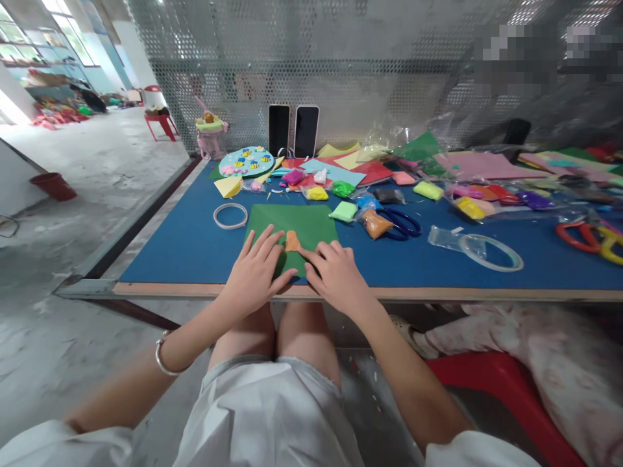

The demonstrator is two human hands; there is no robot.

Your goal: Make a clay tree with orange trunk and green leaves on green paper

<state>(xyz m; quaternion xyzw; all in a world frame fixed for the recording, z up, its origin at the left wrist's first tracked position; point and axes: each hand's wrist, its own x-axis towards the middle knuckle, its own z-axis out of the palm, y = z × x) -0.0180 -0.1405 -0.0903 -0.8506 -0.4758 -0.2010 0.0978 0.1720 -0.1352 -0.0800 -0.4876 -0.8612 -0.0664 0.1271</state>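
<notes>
A green sheet of paper (302,217) lies near the front edge of the blue table top. On it is a small flat orange piece (292,240), which looks like modelling clay. My left hand (257,269) rests on the sheet's left part with fingers spread, holding nothing. The index finger of my right hand (335,272) touches the orange piece at its lower right edge. The other fingers of that hand are loosely bent, and nothing shows in them. Beyond the sheet sit an orange clay packet (376,224) and a light green clay packet (343,211).
A tape roll (230,216) lies left of the sheet, another tape roll (491,252) far right. Blue-handled scissors (403,222) lie behind the orange packet. A round bee-decorated plaque (246,161) and two phones (306,131) stand at the back. Another person's leg (487,331) is at right.
</notes>
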